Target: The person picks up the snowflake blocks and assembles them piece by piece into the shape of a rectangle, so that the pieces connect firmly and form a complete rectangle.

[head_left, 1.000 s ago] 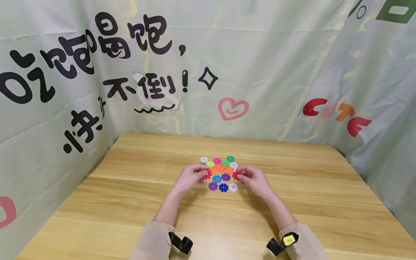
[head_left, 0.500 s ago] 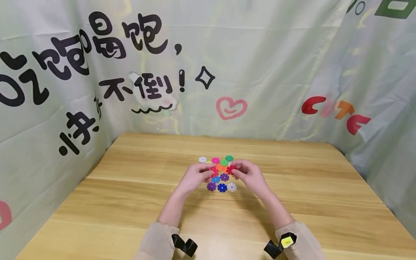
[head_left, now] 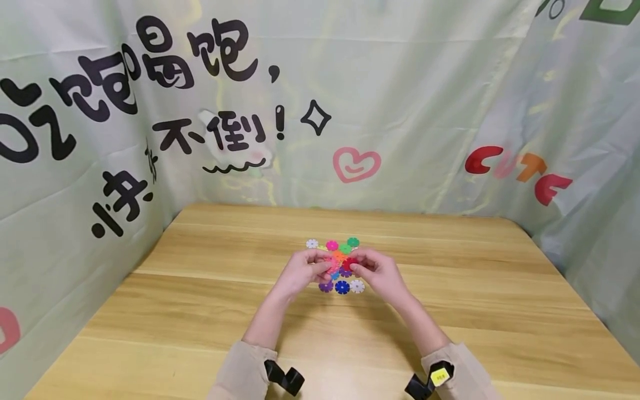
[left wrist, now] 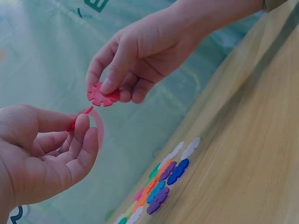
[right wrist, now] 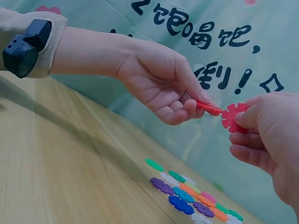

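Left hand [right wrist: 161, 86] pinching a red disc [right wrist: 208, 108], right hand [right wrist: 266, 140] pinching second red disc [right wrist: 232, 117], edges nearly touching, loose discs [right wrist: 189, 196] on counter [right wrist: 56, 177] at 6 o'clock.

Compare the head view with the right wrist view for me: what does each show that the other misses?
Only the head view shows the whole wooden table, both sleeves, and the loose discs laid flat in rows, seen from above, partly covered by the hands.

Only the right wrist view shows, from the side, that the two red discs are lifted off the table, and that their edges meet or nearly meet.

Both show the left hand pinching a red disc, the right hand pinching another red disc, and the coloured discs on the table below.
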The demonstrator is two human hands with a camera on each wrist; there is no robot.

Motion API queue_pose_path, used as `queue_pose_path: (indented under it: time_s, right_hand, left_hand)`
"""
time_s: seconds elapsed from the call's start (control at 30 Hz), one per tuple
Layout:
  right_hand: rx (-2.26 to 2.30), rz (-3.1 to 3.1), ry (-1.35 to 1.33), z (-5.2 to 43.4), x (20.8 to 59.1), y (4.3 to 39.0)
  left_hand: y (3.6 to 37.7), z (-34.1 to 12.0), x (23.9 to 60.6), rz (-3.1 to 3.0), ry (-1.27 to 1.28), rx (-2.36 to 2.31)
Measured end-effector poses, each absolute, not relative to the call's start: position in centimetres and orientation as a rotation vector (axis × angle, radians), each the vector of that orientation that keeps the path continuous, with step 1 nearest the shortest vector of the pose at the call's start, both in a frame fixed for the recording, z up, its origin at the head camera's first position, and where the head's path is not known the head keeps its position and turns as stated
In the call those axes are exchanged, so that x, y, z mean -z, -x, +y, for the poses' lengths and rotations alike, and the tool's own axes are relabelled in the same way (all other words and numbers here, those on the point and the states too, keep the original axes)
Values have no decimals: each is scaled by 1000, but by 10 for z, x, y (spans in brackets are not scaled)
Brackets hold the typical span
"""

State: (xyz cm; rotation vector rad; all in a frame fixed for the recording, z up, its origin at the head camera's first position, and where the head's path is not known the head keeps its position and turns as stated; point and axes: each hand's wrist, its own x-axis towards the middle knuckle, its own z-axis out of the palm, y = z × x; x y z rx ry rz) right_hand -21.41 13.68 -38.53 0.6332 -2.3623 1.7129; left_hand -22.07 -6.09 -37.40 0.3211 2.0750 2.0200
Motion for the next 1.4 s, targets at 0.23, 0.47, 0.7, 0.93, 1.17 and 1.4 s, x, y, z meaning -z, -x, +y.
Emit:
queue_pose_path:
  time_s: [0.23, 0.47, 0.7, 0.93, 1.17, 1.4]
  right_hand:
    - [-1554, -2311, -756, 135, 389, 213]
    - [-1443, -2270, -784, 133, 392, 213]
    - [-1369, -2140, -874, 129, 394, 211]
    - [-1340, -2045, -883, 124, 393, 208]
    - [-1399, -1982, -956, 120, 376, 195]
    - [-1436, -1964, -956, 118, 377, 195]
  left_hand:
    - [220, -62, 374, 2073, -311, -2022]
    - [220, -62, 375, 2082, -311, -2035]
    - [220, -62, 375, 2035, -312, -2064]
    - [219, -60, 374, 2000, -266, -2118]
    - [219, -57, 373, 2022, -286, -2119]
    - [217, -54, 375, 1997, -270, -2156]
